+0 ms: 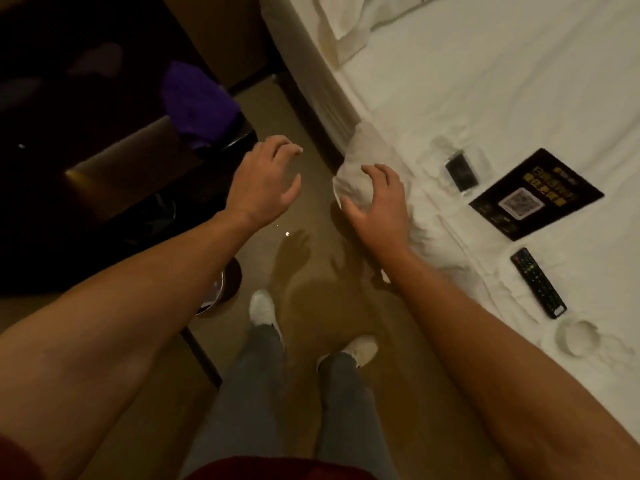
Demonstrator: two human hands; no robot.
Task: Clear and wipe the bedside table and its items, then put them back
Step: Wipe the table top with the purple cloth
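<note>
Dim bedroom, brown floor between dark bedside table and white bed. Cleared items on bed: remote, black card. Purple cloth on table corner, up-left of left hand, nearer it. Right hand by bed edge. Fingers of both spread, empty.

Hotel bedroom, white-sheeted bed, dark bedside table beside it, black QR-code card and TV remote on the sheet, glossy tan floor, dim warm light
</note>
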